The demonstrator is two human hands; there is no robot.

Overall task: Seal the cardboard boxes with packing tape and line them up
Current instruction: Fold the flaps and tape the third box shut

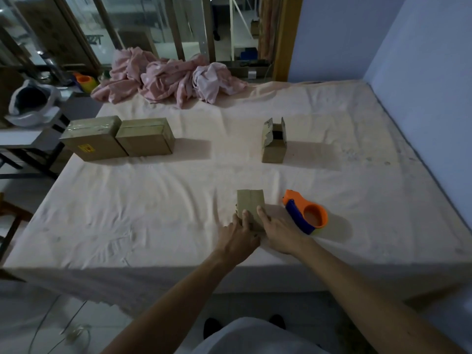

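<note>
A wide bed (153,213) under a pale pink sheet carries everything. A crumpled pink blanket (166,77) is heaped along its far edge. At the left edge two taped boxes (94,139) (145,139) sit side by side, touching. Well apart from them, towards the right edge, an open box (274,141) stands with its flaps up. Close to the near edge lies an orange and blue tape dispenser (306,213), just right of a small box (250,203) with its flaps folded shut. Both hands meet on that small box. The left hand (238,238) lays nearly straight fingers on its top and left side. The right hand (281,233) is spread flat, fingertips touching the box's right side; neither hand wraps round it.
</note>
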